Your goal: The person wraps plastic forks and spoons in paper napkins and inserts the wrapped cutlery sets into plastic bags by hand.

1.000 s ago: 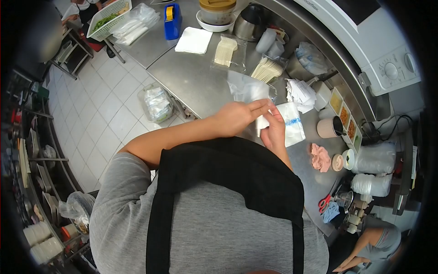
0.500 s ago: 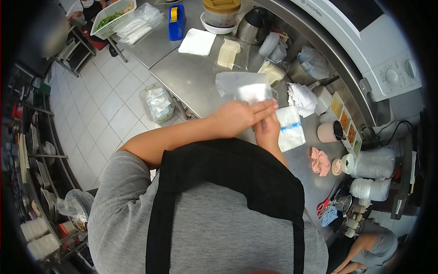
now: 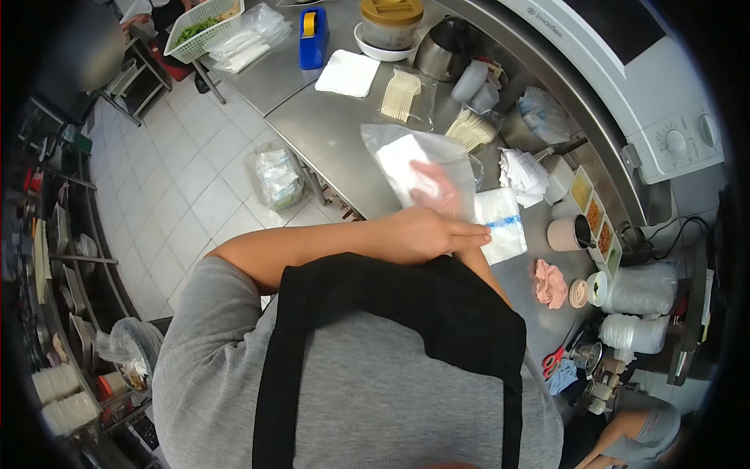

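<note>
A clear plastic bag (image 3: 379, 141) is spread above the steel table, with a flat white sheet (image 3: 402, 160) inside it. Through the plastic my right hand (image 3: 437, 191) shows blurred, its fingers apart against the sheet. My left hand (image 3: 426, 234) is at the bag's near end, over my right wrist. Two of its fingers point right and the rest are curled at the bag's edge. Just right of the hands lies a stack of white bags with a blue print (image 3: 501, 227).
Wooden cutlery packs (image 3: 401, 95), white napkins (image 3: 348, 73) and a blue tape dispenser (image 3: 313, 39) lie beyond. To the right are a pink cup (image 3: 564, 234), a pink cloth (image 3: 551, 284) and red scissors (image 3: 553, 361). Another person's arm (image 3: 617, 438) shows at lower right.
My right hand has moved forward into the plastic bag, which has opened out with the white sheet inside. My left hand has shifted slightly nearer my body, over the right wrist.
</note>
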Motion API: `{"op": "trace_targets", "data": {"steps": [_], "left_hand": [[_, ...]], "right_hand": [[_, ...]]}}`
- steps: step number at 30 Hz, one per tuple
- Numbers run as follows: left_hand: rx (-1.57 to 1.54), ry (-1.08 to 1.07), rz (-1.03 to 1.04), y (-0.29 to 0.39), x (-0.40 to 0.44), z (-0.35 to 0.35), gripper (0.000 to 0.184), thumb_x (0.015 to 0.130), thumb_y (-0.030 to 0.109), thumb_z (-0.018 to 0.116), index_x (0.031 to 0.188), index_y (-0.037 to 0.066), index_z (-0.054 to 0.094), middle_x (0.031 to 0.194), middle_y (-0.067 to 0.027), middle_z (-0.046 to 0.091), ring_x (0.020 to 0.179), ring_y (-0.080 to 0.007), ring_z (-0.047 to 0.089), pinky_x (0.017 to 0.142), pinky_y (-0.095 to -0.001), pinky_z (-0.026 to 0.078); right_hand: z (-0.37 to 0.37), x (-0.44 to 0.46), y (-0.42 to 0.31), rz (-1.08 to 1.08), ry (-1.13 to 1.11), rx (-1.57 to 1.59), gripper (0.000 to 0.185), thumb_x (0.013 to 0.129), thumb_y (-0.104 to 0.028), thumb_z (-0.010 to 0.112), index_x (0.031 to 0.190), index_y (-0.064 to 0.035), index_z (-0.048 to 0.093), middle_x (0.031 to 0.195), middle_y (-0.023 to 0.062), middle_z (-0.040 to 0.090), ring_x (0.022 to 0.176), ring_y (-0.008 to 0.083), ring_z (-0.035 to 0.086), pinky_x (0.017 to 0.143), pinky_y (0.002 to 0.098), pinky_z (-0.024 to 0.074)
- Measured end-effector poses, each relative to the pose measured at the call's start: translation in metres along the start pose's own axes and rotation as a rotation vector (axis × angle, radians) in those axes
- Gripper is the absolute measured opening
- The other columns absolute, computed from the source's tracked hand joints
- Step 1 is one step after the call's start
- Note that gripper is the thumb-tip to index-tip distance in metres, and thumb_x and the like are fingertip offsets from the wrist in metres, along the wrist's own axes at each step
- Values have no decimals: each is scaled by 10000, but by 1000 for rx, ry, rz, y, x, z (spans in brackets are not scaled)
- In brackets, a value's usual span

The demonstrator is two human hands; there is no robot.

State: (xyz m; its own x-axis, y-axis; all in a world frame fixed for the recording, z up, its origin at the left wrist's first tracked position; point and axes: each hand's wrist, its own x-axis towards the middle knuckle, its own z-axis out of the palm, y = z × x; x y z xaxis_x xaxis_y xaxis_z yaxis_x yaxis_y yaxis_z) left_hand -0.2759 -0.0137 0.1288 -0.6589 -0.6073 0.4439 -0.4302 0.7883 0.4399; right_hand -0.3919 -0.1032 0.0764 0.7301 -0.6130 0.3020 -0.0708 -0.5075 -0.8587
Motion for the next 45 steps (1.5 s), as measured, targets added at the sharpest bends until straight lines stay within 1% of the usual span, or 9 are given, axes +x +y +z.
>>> {"op": "trace_targets", "data": {"steps": [5, 6, 9, 11, 14, 20, 32, 38, 45], "left_hand": [[-268, -40, -8, -1, 7, -16, 611, 828, 62, 602, 1403, 167, 423, 1442, -62, 438, 1033, -260, 625, 820, -344, 516], [-275, 81, -130, -27, 0, -15, 623, 818, 100, 638, 1401, 171, 427, 1430, -65, 452, 1021, -249, 623, 837, -348, 507], [-211, 440, -735, -119, -40, -25, 614, 840, 195, 669, 1399, 140, 423, 1276, -110, 570, 964, -217, 607, 861, -338, 492], [-205, 295, -1036, -174, -74, -11, 602, 865, 192, 654, 1404, 120, 397, 1135, -116, 619, 893, -203, 614, 790, -311, 500], [-916, 316, -1020, -182, -81, -11, 618, 832, 129, 691, 1377, 115, 399, 1009, -87, 627, 828, -145, 606, 716, -271, 478], [-1188, 485, -946, -182, -82, -20, 639, 756, -5, 731, 1306, 120, 433, 825, 0, 610, 780, -74, 581, 623, -209, 404], [-1092, 374, -787, -181, -74, -30, 716, 764, -23, 709, 1386, 80, 369, 821, -14, 634, 809, -99, 606, 809, -244, 459], [-1039, 197, -765, -171, -98, -32, 788, 746, -1, 729, 1424, 70, 334, 1068, -61, 638, 969, -130, 602, 899, -297, 463], [-1067, 203, -896, -153, -137, -37, 570, 761, 26, 737, 1280, 48, 502, 1065, -33, 662, 958, -125, 622, 850, -271, 494]], "right_hand": [[16, -4, 64, 394, -124, 163, 437, 805, -19, 584, 1241, -30, 577, 1300, 89, 552, 1203, 216, 496, 1025, 331, 375], [10, -5, 67, 53, -173, 621, 441, 776, -20, 565, 1214, -48, 607, 1262, 93, 592, 1178, 207, 529, 1004, 336, 398], [8, -2, 43, 288, -225, 96, 429, 748, -10, 572, 1167, -62, 645, 1199, 85, 638, 1169, 202, 543, 997, 334, 407], [11, -6, 52, 264, -200, 238, 391, 749, -5, 601, 1129, -66, 667, 1157, 75, 660, 1132, 202, 566, 1000, 328, 404], [14, -3, 50, 186, -212, 205, 383, 743, -9, 634, 1121, -57, 669, 1149, 79, 662, 1092, 198, 585, 994, 322, 407], [6, 1, 41, 386, -384, 123, 397, 733, -1, 649, 1126, -50, 669, 1112, 59, 659, 1070, 144, 558, 965, 284, 403], [21, 17, 40, 320, -504, 157, 549, 724, 65, 630, 1247, -101, 612, 1185, 37, 620, 1127, 139, 510, 1006, 282, 361], [32, 16, 61, 56, -425, 24, 485, 735, -6, 627, 1201, -141, 645, 1139, 119, 618, 1067, 235, 573, 983, 320, 399], [44, 19, 49, 55, -459, -146, 470, 747, -113, 680, 1207, -201, 642, 1208, 182, 569, 1136, 318, 534, 1006, 408, 386]]}}
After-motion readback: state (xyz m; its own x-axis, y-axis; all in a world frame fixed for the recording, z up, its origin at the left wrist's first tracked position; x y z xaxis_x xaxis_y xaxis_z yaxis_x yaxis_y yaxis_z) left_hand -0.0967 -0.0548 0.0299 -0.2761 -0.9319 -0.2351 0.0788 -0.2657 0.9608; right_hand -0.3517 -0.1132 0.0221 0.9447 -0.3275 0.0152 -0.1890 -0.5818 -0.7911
